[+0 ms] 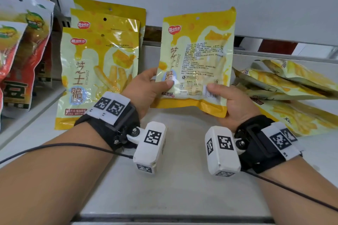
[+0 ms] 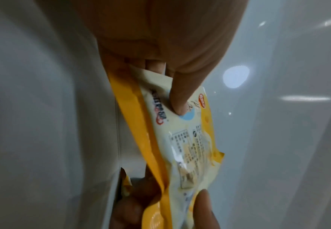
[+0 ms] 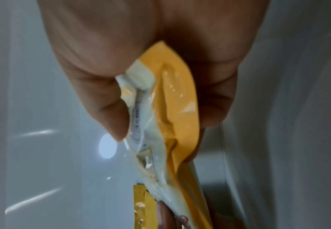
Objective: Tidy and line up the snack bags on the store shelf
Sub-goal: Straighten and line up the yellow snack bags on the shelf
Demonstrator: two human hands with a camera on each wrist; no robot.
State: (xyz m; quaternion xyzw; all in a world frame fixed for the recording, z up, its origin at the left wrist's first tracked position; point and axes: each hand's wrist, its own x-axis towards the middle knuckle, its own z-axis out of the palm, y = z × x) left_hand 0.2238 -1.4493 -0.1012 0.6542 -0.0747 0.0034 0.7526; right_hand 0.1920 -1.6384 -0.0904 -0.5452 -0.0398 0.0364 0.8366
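Note:
A yellow and cream snack bag [image 1: 196, 56] stands upright over the white shelf [image 1: 173, 179], its printed back facing me. My left hand [image 1: 146, 90] pinches its lower left corner, thumb on the front. My right hand [image 1: 232, 102] pinches the lower right corner near the barcode. In the left wrist view the thumb presses the bag [image 2: 184, 139]; in the right wrist view the thumb and fingers clamp the bag's bottom seam [image 3: 160, 120]. Three matching bags [image 1: 97, 71] stand in a row at the left, leaning on the back wall.
Several of the same yellow bags [image 1: 285, 86] lie flat in a loose pile at the right. Red and yellow bags [image 1: 20, 56] of another snack stand on the neighbouring shelf section at far left. The shelf's front edge [image 1: 172, 220] runs along the bottom.

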